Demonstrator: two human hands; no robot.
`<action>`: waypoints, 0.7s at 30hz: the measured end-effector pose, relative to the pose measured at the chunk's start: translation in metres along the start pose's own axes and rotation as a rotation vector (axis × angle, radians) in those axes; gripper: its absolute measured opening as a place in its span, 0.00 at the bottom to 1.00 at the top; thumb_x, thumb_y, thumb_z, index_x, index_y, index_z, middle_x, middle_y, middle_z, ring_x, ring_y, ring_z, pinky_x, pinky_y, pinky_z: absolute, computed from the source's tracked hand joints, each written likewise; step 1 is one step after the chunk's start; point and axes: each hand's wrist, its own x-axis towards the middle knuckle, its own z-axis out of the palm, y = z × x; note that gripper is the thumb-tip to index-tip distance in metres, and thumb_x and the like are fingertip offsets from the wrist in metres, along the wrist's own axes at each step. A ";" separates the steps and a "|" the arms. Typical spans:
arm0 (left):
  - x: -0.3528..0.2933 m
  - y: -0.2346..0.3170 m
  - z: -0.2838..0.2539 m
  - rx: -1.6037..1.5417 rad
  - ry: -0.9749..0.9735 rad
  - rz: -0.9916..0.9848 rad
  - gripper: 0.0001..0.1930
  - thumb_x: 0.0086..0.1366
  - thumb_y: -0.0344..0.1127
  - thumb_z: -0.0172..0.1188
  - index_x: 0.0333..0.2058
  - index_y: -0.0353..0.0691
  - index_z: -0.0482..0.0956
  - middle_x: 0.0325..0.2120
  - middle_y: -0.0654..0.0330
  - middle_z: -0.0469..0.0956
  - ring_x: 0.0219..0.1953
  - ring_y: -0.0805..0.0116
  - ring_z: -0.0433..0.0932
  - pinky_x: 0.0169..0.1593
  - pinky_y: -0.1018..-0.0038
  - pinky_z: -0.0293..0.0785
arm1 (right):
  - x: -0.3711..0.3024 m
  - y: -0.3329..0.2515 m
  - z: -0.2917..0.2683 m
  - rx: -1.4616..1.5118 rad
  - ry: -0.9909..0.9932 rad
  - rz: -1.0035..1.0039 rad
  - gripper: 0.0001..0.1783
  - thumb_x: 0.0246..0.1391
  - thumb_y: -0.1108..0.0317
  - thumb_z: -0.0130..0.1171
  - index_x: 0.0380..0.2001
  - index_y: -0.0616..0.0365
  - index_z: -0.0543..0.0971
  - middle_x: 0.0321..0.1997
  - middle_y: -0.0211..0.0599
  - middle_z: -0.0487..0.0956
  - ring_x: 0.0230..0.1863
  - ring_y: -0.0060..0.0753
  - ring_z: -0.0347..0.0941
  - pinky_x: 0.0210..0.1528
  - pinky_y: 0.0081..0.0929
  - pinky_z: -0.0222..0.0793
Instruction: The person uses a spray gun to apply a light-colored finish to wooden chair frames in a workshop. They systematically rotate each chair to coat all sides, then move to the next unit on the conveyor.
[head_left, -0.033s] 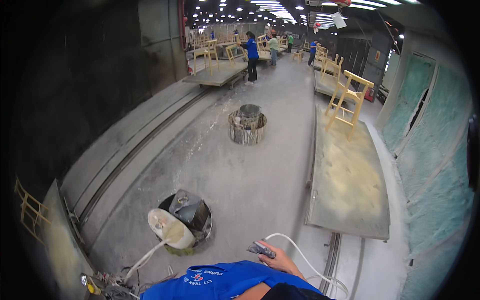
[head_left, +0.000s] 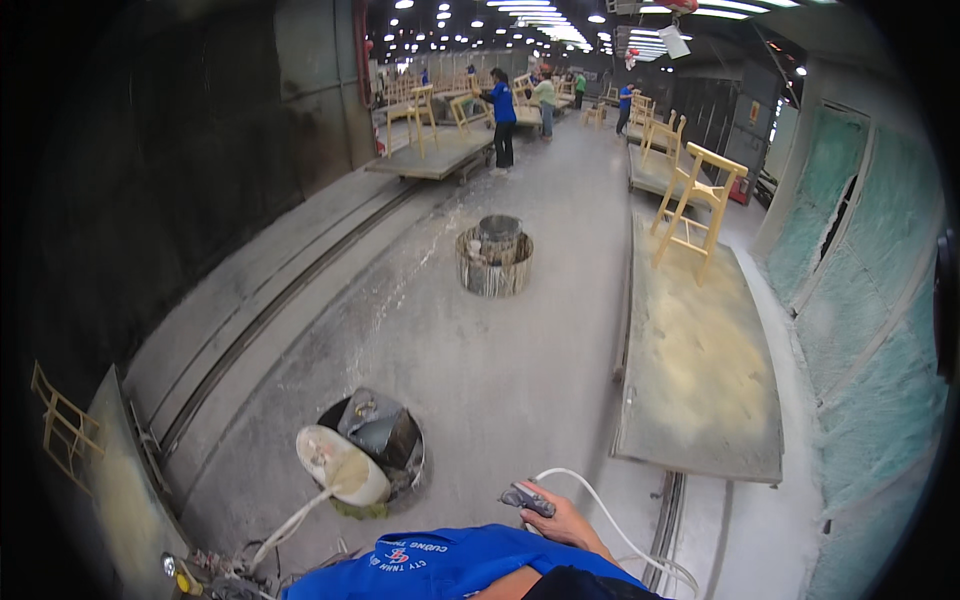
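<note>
Grey, hard-looking material makes up the short, gun-shaped handheld tool [head_left: 527, 498], which is in the right hand [head_left: 560, 518]; the fingers curl closed around its grip, the thumb side uppermost, with no gap showing between palm and tool; the left hand is not visible, so whether it is open or holding anything I cannot tell.

The tool lies in front of the blue printed cloth garment [head_left: 440, 558]; its long axis runs mostly crosswise, its free end toward the left and slightly away; a thin, flexible white hose [head_left: 577, 479] arches up just beyond the hand and bends down to the right, its join to the tool hidden.

Ahead and to the right is the flat grey platform blotched with pale yellow [head_left: 700, 400]; its near left corner is the part closest to the right hand, clear of the tool; the pale yellow wooden chair frame [head_left: 706, 188] stands toward the platform's far edge, well apart from the hand, so the tool's free end points away from it.

To the left, a rounded white container [head_left: 352, 480] lies tilted against the near rim of a round dark tub [head_left: 421, 448], on the grey floor [head_left: 560, 350].
</note>
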 end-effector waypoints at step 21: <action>0.179 0.202 -0.181 -1.349 0.022 -0.137 0.26 0.76 0.50 0.54 0.62 0.38 0.67 0.53 0.46 0.77 0.52 0.44 0.79 0.51 0.50 0.80 | 0.163 0.019 -0.181 0.744 -0.228 0.054 0.45 0.69 0.47 0.56 0.79 0.42 0.46 0.50 0.44 0.80 0.56 0.40 0.80 0.23 0.22 0.68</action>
